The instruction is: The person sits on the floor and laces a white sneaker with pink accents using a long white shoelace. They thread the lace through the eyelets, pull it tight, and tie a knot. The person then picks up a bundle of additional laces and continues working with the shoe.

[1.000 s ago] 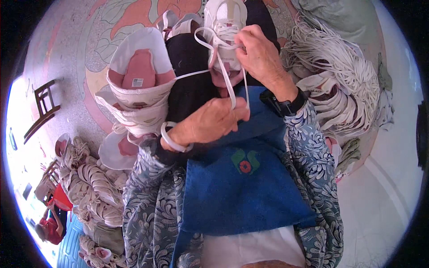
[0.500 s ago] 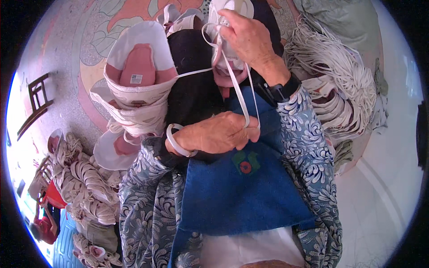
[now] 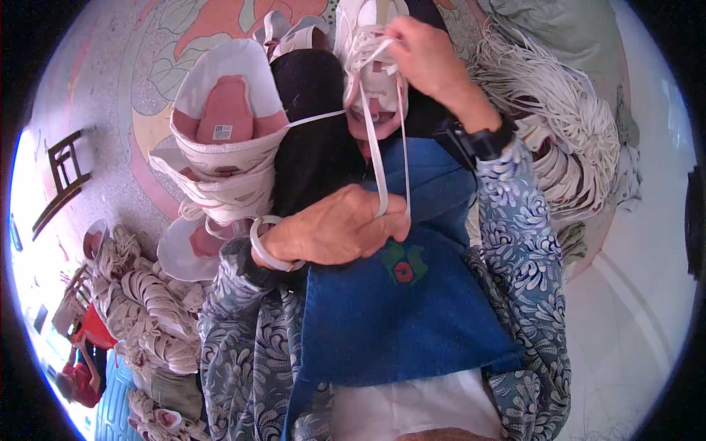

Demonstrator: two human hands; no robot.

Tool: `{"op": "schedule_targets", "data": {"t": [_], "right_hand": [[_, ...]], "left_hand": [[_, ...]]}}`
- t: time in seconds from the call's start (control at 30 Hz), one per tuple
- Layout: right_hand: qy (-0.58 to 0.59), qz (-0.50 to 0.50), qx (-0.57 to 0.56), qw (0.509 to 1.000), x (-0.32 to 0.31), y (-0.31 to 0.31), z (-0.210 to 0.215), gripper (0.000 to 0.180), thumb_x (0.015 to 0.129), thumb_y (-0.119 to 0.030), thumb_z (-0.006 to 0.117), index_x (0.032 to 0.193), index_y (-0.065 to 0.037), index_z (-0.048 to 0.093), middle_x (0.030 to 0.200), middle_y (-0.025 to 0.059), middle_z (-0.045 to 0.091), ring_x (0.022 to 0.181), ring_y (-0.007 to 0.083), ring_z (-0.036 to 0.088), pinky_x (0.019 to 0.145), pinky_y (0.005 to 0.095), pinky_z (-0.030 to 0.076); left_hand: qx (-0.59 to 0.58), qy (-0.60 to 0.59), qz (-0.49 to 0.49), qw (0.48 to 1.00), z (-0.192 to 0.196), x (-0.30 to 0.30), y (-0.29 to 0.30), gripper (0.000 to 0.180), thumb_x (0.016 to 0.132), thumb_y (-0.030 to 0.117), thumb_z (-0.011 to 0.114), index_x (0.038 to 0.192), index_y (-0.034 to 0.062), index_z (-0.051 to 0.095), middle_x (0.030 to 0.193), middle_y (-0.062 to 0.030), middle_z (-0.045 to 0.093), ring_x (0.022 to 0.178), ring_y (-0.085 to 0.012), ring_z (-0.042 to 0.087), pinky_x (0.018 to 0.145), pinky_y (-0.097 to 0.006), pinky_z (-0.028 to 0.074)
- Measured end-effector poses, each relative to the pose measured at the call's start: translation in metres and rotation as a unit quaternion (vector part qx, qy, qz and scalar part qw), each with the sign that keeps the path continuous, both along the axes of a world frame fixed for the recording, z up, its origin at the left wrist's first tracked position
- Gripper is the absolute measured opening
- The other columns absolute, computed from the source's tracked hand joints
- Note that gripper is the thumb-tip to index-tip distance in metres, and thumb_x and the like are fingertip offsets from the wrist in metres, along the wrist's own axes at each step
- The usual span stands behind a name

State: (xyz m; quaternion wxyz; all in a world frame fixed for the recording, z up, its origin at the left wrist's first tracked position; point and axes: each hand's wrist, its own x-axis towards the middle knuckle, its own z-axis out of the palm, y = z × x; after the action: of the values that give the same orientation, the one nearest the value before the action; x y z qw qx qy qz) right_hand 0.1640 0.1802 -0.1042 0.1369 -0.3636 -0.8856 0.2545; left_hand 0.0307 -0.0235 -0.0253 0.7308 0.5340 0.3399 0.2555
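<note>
A white shoe with a pink lining (image 3: 368, 81) rests on my dark-clad knee, toe pointing away from me. My right hand (image 3: 426, 59), with a black watch on the wrist, pinches its white lace (image 3: 375, 147) up by the eyelets. My left hand (image 3: 334, 228), a white bangle on its wrist, grips the lower ends of the lace, which run taut down over a blue cloth (image 3: 412, 294) on my lap.
A stack of white and pink shoes (image 3: 224, 158) leans against my left knee. More shoes are heaped at the lower left (image 3: 147, 309). A big bundle of white laces (image 3: 566, 140) lies at right. A wooden stool (image 3: 62, 176) stands on the patterned floor.
My right hand has moved up and away toward the shoe's eyelets. My left hand has drawn the lace ends down toward my lap, stretching the lace longer.
</note>
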Motion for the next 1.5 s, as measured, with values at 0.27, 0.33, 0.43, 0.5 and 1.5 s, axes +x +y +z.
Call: {"op": "schedule_targets", "data": {"t": [0.27,0.33,0.43,0.5,1.5], "right_hand": [[0.148,-0.011,0.231,0.962,-0.005,0.008,-0.022,0.018,0.089,-0.019,0.061,0.093,-0.002,0.062,0.071,0.0001,0.06,0.056,0.0059,0.056,0.043,0.0239,0.041],[0.114,-0.1,-0.001,0.988,-0.011,0.008,-0.001,0.017,0.089,-0.016,0.059,0.082,0.0,0.055,0.068,0.0104,0.056,0.059,0.0191,0.056,0.05,0.0325,0.042],[0.158,-0.089,-0.009,0.983,-0.032,0.0,0.006,0.019,0.084,-0.011,0.056,0.073,0.001,0.048,0.063,0.02,0.052,0.058,0.0324,0.056,0.053,0.0407,0.043],[0.18,-0.014,0.035,0.983,-0.041,-0.01,0.022,0.017,0.083,-0.01,0.056,0.073,0.002,0.049,0.061,0.0209,0.05,0.057,0.0347,0.054,0.053,0.0417,0.042],[0.317,-0.088,-0.68,0.656,0.032,-0.119,0.028,0.036,0.099,-0.029,0.047,0.115,0.001,0.06,0.067,-0.0001,0.057,0.042,0.0046,0.041,0.036,0.0174,0.032]], "left_hand": [[0.043,-0.03,0.058,0.997,-0.002,0.002,0.001,0.023,0.098,0.023,0.049,0.091,0.0037,0.059,0.074,-0.0084,0.059,0.063,-0.0218,0.054,0.06,-0.032,0.044],[0.045,0.043,0.038,0.997,-0.004,-0.005,0.003,0.021,0.099,0.019,0.048,0.091,0.0025,0.059,0.076,-0.0067,0.058,0.068,-0.0169,0.053,0.061,-0.03,0.043],[-0.014,0.058,0.077,0.995,-0.008,-0.008,-0.004,0.019,0.099,0.018,0.048,0.095,0.0027,0.058,0.076,-0.0019,0.053,0.068,-0.0115,0.048,0.06,-0.027,0.04],[-0.063,0.128,0.154,0.978,-0.005,-0.009,-0.008,0.016,0.098,0.017,0.049,0.1,0.0029,0.057,0.077,-0.0015,0.052,0.068,-0.0108,0.047,0.06,-0.027,0.04],[-0.085,0.103,0.145,0.98,0.007,0.011,0.001,0.018,0.096,0.014,0.054,0.093,-0.0015,0.062,0.076,-0.0024,0.056,0.07,-0.0084,0.048,0.064,-0.024,0.042]]}}
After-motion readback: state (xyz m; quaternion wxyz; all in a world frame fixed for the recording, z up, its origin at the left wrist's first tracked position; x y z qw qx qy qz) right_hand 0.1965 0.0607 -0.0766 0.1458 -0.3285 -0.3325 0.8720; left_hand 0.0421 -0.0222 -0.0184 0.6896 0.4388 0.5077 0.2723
